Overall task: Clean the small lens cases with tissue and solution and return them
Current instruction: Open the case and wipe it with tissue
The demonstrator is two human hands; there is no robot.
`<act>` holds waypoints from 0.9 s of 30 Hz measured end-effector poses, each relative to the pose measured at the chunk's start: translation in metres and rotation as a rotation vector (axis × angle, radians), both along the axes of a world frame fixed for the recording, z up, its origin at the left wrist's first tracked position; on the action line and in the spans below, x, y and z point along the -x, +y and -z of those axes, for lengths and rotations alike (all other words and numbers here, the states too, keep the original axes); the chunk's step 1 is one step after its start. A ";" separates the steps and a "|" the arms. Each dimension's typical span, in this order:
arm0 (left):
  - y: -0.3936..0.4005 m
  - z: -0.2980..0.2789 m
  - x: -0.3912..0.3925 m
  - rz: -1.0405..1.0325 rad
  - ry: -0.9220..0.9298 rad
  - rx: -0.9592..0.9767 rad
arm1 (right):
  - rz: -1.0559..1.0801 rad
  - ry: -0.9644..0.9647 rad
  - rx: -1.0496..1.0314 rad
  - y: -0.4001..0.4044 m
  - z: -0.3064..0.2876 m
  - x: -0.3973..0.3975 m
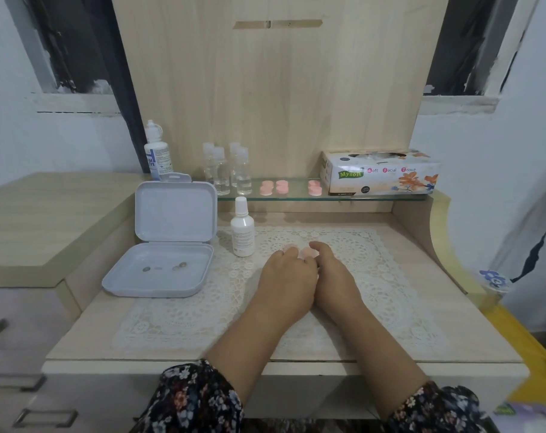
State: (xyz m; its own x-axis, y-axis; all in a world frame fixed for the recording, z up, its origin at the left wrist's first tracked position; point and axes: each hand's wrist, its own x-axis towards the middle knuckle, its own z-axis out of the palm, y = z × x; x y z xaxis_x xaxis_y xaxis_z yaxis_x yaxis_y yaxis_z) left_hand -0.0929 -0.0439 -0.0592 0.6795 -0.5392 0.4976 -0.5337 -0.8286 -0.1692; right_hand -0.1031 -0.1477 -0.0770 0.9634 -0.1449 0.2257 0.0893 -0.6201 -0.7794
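We note both hands on the lace doily (pixel 374 276), just right of the white plastic bottle (pixel 243 230). Left hand (pixel 285 276) and right hand (pixel 334 276) curl their fingers onto a round pink lens case (pixel 309 252), edges partly hidden.

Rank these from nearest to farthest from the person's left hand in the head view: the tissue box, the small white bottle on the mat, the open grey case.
1. Small white bottle, just left of and beyond the left hand.
2. Open grey case, farther left.
3. Tissue box, on the glass shelf, back right.
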 end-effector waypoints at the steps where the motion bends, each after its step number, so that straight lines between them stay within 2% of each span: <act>1: -0.002 -0.003 0.001 -0.002 0.005 -0.041 | 0.004 0.001 -0.024 0.000 0.000 0.000; 5: -0.007 -0.018 0.001 -0.057 0.108 -0.133 | 0.011 -0.020 0.056 -0.001 0.003 -0.003; 13: -0.005 -0.029 -0.013 -0.204 0.473 0.190 | 0.007 -0.008 0.036 0.000 0.001 -0.005; 15: -0.002 -0.026 -0.021 -0.236 0.642 0.391 | -0.001 -0.005 0.016 0.000 0.000 -0.005; 17: 0.007 -0.022 -0.029 -0.234 0.803 0.797 | -0.006 0.009 0.003 0.000 0.000 -0.006; 18: 0.013 -0.020 -0.029 -0.224 0.782 0.999 | -0.008 0.020 -0.008 0.000 0.000 -0.006; 19: 0.019 -0.018 -0.027 -0.223 0.664 1.139 | -0.008 0.027 -0.021 0.000 0.000 -0.006; 20: 0.024 -0.017 -0.023 -0.220 0.501 1.179 | -0.005 0.029 -0.034 0.000 0.000 -0.007; 22: 0.030 -0.012 -0.016 -0.123 0.276 1.045 | -0.002 0.028 -0.041 -0.001 0.000 -0.007; 24: 0.028 -0.008 -0.005 -0.001 0.269 0.725 | 0.000 0.023 -0.027 -0.001 -0.001 -0.007; 27: 0.022 -0.006 0.007 0.001 0.164 0.204 | -0.005 0.005 0.012 0.000 -0.002 -0.004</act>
State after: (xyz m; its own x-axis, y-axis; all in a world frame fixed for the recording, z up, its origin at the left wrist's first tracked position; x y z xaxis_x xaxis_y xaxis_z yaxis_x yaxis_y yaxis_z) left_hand -0.0996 -0.0216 -0.0532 0.7597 -0.4394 0.4794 -0.5408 -0.8363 0.0904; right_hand -0.0988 -0.1478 -0.0750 0.9652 -0.1376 0.2225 0.0883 -0.6293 -0.7721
